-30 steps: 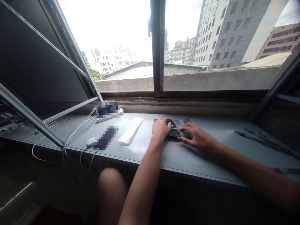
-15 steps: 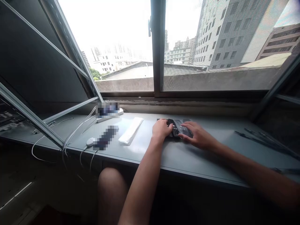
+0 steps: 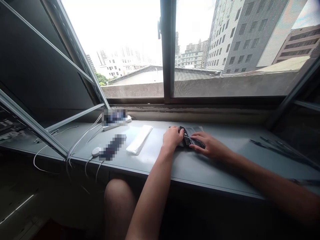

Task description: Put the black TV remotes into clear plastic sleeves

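A black remote control (image 3: 187, 137) with light buttons lies at a slant on the grey desk, between my two hands. My left hand (image 3: 172, 136) is closed around its left side, thumb along the edge. Clear, crinkled plastic film (image 3: 196, 130) spreads just right of the remote. My right hand (image 3: 208, 145) rests over this film, its thumb and fingers spread apart and the fingertips beside the remote. Something dark beneath my left hand is mostly hidden.
A folded white packet (image 3: 140, 140) lies left of my hands. Farther left are a white power strip (image 3: 117, 124), a round white charger (image 3: 95, 152), cables and blurred-out items. Dark straps (image 3: 282, 151) lie at right. Metal frames flank the desk (image 3: 212, 181); a window stands behind.
The fingers of my right hand have shifted slightly left and down toward the remote, and the plastic film has moved a little. My left hand stays nearly in place.
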### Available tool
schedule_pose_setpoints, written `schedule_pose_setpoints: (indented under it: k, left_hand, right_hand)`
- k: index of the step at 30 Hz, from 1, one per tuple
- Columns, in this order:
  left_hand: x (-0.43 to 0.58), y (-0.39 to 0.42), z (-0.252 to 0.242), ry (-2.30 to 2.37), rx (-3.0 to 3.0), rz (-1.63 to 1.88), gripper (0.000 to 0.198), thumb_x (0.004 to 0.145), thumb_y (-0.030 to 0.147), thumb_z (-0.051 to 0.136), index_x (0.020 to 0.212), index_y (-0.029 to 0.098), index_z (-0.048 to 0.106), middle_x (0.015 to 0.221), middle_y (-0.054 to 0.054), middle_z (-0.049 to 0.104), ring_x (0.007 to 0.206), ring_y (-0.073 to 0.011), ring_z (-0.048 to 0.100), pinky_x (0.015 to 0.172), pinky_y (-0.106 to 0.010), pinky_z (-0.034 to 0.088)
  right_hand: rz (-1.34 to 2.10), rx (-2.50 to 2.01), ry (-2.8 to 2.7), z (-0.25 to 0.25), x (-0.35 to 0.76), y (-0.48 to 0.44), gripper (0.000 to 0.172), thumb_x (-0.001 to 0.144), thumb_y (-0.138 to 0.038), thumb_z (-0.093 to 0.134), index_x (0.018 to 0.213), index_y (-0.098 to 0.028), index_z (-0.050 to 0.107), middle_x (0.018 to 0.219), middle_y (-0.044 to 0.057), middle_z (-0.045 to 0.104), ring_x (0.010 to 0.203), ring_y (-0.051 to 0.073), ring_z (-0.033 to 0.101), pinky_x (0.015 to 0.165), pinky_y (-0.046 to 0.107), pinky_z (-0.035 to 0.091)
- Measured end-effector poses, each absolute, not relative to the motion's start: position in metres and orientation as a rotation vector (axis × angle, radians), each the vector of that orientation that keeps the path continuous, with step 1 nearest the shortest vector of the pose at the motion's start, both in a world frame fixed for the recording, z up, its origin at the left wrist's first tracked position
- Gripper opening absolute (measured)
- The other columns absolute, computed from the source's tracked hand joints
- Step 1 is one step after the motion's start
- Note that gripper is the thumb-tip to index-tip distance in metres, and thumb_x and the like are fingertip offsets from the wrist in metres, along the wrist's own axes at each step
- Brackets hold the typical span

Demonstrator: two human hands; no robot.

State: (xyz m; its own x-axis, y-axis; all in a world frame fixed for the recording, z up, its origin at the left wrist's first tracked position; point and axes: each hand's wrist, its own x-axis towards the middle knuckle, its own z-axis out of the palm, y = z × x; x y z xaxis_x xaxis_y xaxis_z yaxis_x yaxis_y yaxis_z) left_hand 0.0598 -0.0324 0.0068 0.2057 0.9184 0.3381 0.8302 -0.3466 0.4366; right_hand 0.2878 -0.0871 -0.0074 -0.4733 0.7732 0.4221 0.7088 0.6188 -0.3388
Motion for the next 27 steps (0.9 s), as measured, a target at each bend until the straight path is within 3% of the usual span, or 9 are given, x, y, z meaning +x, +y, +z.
schedule_pose_setpoints:
  k: [7, 10, 12, 14, 16, 19, 22, 27]
  left_hand:
    - [0.056, -0.03, 0.008, 1.802, 2.278, 0.787, 0.05, 0.113, 0.05, 0.042, 0.112, 0.025, 0.086, 0.119, -0.014, 0.082, 0.11, -0.0296, 0.075, 0.095, -0.038, 0.055]
    - [0.048, -0.026, 0.011, 1.962, 2.25, 0.835, 0.056, 0.114, 0.049, 0.037, 0.117, 0.022, 0.085, 0.125, -0.016, 0.08, 0.121, -0.0306, 0.072, 0.109, -0.041, 0.052]
    - [0.04, -0.022, 0.012, 2.129, 2.185, 0.864, 0.06, 0.114, 0.048, 0.033, 0.124, 0.018, 0.084, 0.141, -0.018, 0.075, 0.142, -0.033, 0.062, 0.124, -0.047, 0.042]
    - [0.031, -0.018, 0.01, 2.306, 2.06, 0.791, 0.064, 0.113, 0.049, 0.032, 0.129, 0.012, 0.082, 0.162, -0.021, 0.06, 0.161, -0.0376, 0.041, 0.134, -0.056, 0.028]
    - [0.022, -0.014, 0.007, 2.449, 1.908, 0.658, 0.067, 0.111, 0.051, 0.035, 0.138, 0.006, 0.077, 0.174, -0.024, 0.044, 0.169, -0.0431, 0.025, 0.136, -0.062, 0.02]
    - [0.014, -0.009, 0.001, 2.584, 1.731, 0.534, 0.076, 0.106, 0.055, 0.042, 0.155, 0.0, 0.061, 0.179, -0.03, 0.031, 0.172, -0.046, 0.014, 0.136, -0.066, 0.015]
    - [0.01, -0.007, -0.002, 2.589, 1.686, 0.529, 0.082, 0.105, 0.056, 0.04, 0.163, -0.002, 0.05, 0.178, -0.03, 0.032, 0.172, -0.0434, 0.013, 0.137, -0.064, 0.013]
    - [0.01, -0.006, -0.004, 2.547, 1.715, 0.598, 0.081, 0.106, 0.056, 0.038, 0.164, -0.001, 0.048, 0.176, -0.028, 0.039, 0.172, -0.0418, 0.018, 0.138, -0.061, 0.014]
  right_hand:
    - [0.155, -1.208, -2.316, -0.009, 0.289, -0.085, 0.062, 0.105, -0.068, 0.059, 0.145, -0.023, 0.076, 0.147, 0.018, 0.069, 0.138, 0.042, 0.065, 0.122, 0.058, 0.051]
    - [0.164, -1.228, -2.315, -0.008, 0.289, -0.085, 0.065, 0.105, -0.07, 0.057, 0.147, -0.024, 0.075, 0.147, 0.018, 0.068, 0.137, 0.042, 0.064, 0.121, 0.058, 0.051]
    - [0.173, -1.239, -2.307, -0.008, 0.289, -0.086, 0.066, 0.105, -0.071, 0.056, 0.148, -0.025, 0.074, 0.147, 0.018, 0.067, 0.137, 0.042, 0.064, 0.121, 0.058, 0.052]
    - [0.182, -1.246, -2.306, -0.007, 0.289, -0.087, 0.067, 0.105, -0.071, 0.056, 0.149, -0.025, 0.074, 0.148, 0.018, 0.067, 0.138, 0.042, 0.064, 0.121, 0.057, 0.051]
    - [0.186, -1.252, -2.311, -0.007, 0.29, -0.086, 0.067, 0.105, -0.071, 0.056, 0.15, -0.024, 0.073, 0.15, 0.018, 0.066, 0.139, 0.042, 0.063, 0.122, 0.056, 0.051]
    - [0.192, -1.257, -2.323, -0.007, 0.29, -0.085, 0.068, 0.105, -0.07, 0.056, 0.151, -0.023, 0.072, 0.151, 0.018, 0.065, 0.14, 0.042, 0.062, 0.122, 0.056, 0.05]
    - [0.2, -1.259, -2.332, -0.007, 0.291, -0.086, 0.068, 0.106, -0.07, 0.055, 0.151, -0.022, 0.071, 0.151, 0.019, 0.065, 0.14, 0.041, 0.062, 0.122, 0.055, 0.05]
    - [0.207, -1.249, -2.33, -0.006, 0.29, -0.087, 0.067, 0.106, -0.07, 0.055, 0.15, -0.023, 0.072, 0.151, 0.018, 0.065, 0.14, 0.041, 0.062, 0.122, 0.056, 0.05]
